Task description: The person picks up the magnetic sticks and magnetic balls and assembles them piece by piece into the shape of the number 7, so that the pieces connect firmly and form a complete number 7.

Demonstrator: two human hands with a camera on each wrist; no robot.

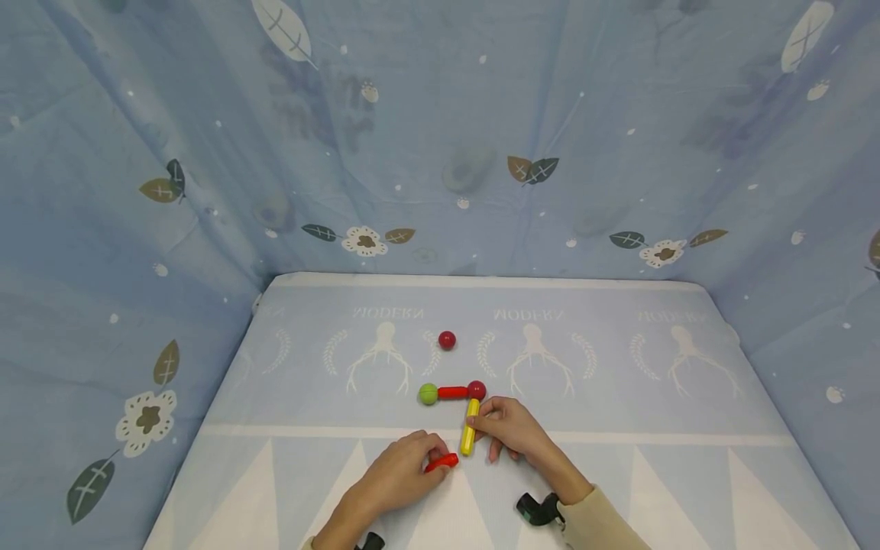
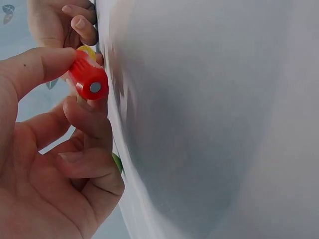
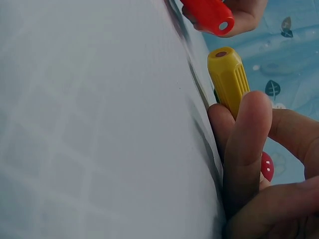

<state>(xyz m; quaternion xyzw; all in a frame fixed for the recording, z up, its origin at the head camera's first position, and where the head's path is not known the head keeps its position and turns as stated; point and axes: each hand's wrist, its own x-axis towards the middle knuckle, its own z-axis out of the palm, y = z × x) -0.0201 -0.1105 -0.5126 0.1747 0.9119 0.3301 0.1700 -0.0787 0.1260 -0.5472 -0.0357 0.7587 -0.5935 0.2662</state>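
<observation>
Between thumb and fingers, my left hand (image 1: 404, 470) pinches a red magnetic rod (image 1: 441, 462); the left wrist view shows a round metal tip on this red rod (image 2: 90, 79). My right hand (image 1: 512, 428) pinches a yellow magnetic rod (image 1: 470, 428), whose far end meets a dark red ball (image 1: 477, 389). From that ball a second red rod (image 1: 452, 393) runs left to a green ball (image 1: 428, 393). The near end of the yellow rod (image 3: 228, 74) points toward the red rod in my left hand, with a gap between them.
Farther back on the table lies a loose red ball (image 1: 447, 340). A pale blue and white patterned cloth (image 1: 584, 473) covers the table (image 1: 687, 397). Blue leaf-print curtains (image 1: 440, 153) stand behind it and at both sides.
</observation>
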